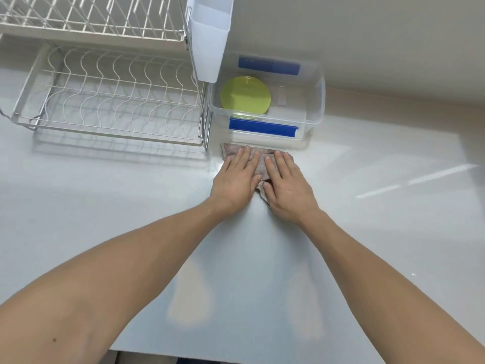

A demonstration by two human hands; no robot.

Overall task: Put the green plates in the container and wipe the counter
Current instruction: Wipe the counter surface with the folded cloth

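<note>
Green plates (245, 95) lie stacked in the left half of a clear plastic container (316, 101) with blue clips, at the back of the white counter (380, 179). Just in front of the container a grey-brown cloth (259, 160) lies flat on the counter. My left hand (235, 181) and my right hand (286, 183) press side by side on the cloth, palms down, fingers stretched out and pointing toward the container. Most of the cloth is hidden under my hands.
A two-tier white wire dish rack (110, 101) stands at the back left, with a white plastic cutlery holder (210, 40) hung on its right side next to the container. A pale wall runs behind the counter. The counter's front edge is near the bottom.
</note>
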